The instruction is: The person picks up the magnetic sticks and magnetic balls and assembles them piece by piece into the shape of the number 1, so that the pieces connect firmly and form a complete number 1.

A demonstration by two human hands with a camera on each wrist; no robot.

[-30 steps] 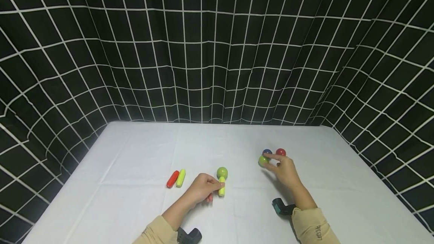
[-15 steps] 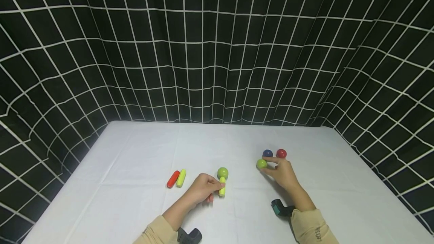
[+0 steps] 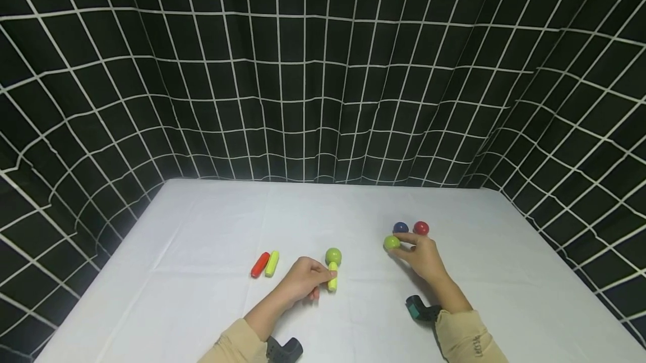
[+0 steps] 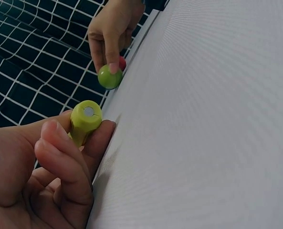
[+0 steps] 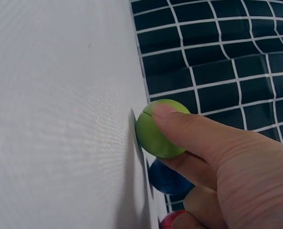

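Observation:
My left hand [image 3: 303,280] pinches a short yellow rod [image 3: 332,278] between thumb and fingers. In the left wrist view, the near end of the yellow rod [image 4: 87,114] has a small grey disc in it. A green ball [image 3: 333,256] touches or nearly touches the rod's far end in the head view. Farther right, my right hand [image 3: 423,256] pinches another green ball [image 3: 391,242] between thumb and fingers, close over the table. Just behind that ball are a blue ball [image 3: 401,228] and a red ball [image 3: 421,228], the red one partly hidden in the right wrist view [image 5: 173,219].
To the left of my left hand, a red rod [image 3: 259,265] and a second yellow rod [image 3: 272,263] lie side by side. A white cloth covers the table [image 3: 212,217]. Black curtains with a white grid [image 3: 303,82] surround its back and sides.
My right hand has drawn its green ball slightly left and nearer to me, away from the blue ball. The left hand with the yellow rod has stayed in place.

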